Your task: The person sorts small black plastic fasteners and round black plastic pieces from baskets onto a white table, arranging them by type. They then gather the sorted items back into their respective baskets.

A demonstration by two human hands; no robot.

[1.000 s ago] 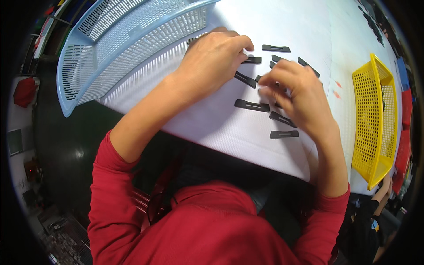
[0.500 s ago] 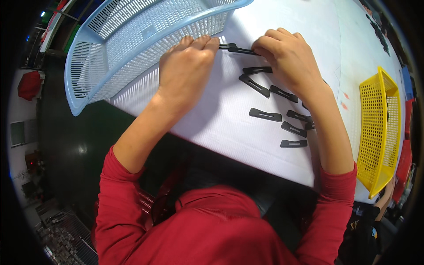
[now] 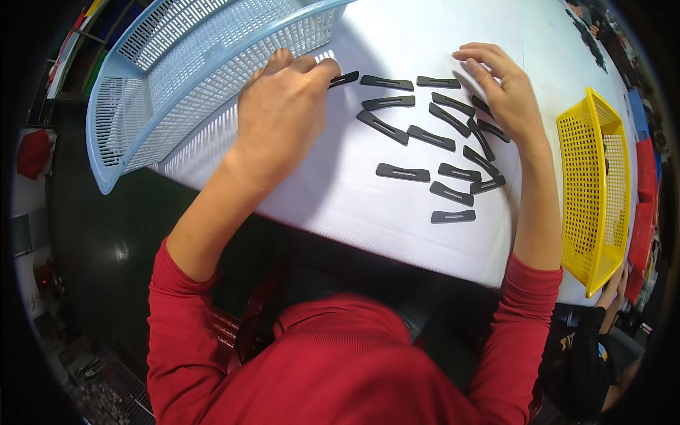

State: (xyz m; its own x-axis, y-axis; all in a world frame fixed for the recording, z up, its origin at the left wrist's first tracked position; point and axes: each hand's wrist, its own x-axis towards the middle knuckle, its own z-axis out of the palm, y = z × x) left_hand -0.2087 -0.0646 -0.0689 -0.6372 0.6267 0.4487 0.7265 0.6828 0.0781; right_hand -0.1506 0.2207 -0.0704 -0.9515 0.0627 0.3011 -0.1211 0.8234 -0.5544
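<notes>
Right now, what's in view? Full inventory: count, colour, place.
Slotted pieces: about 17, black, scattered mid-table, some overlapping
Blue basket: 1, light blue, upper left
Yellow basket: 1, yellow, right; dark bits inside
Table: 1, white, under the pieces
Far pieces: uncounted, black, far upper right
Containers: at least 2, red, right edge
Co-worker: at least 1, dark top, lower right
Background items: uncounted, mixed colours, margins; too unclear to list
Left hand: 1, bare, fingers at a piece beside the blue basket
Right hand: 1, bare, above the pieces' right side
Sleeves: 2, red, lower left and right
</notes>
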